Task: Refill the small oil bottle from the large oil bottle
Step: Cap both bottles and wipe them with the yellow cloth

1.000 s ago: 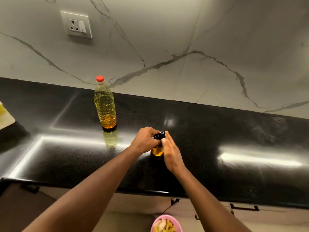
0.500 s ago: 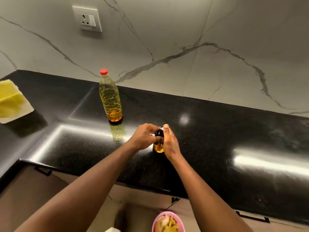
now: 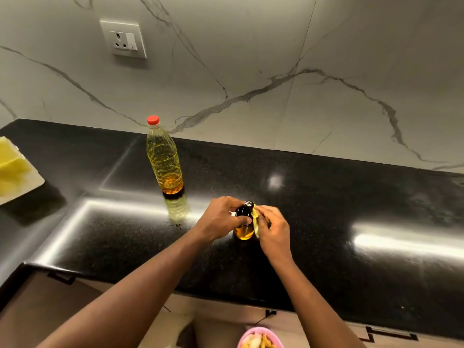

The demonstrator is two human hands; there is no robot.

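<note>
The small oil bottle (image 3: pixel 243 231) stands on the black counter (image 3: pixel 326 209), its dark neck and black cap at the top, a little amber oil in its base. My left hand (image 3: pixel 221 219) grips its neck from the left, fingers curled round it. My right hand (image 3: pixel 272 228) is at the bottle's right side, fingers curled against it; a yellowish strip shows between them. The large oil bottle (image 3: pixel 164 159) with a red cap stands upright behind and to the left, close to the wall, and is mostly full of yellow oil.
A yellow cloth on a white board (image 3: pixel 15 172) lies at the far left of the counter. A wall socket (image 3: pixel 123 38) sits above the large bottle. A pink bowl with food (image 3: pixel 259 339) is below the counter's front edge.
The view has tilted and shifted to the left. Both hands stay on the small bottle; my right hand has slid down from the cap to the bottle's right side.
</note>
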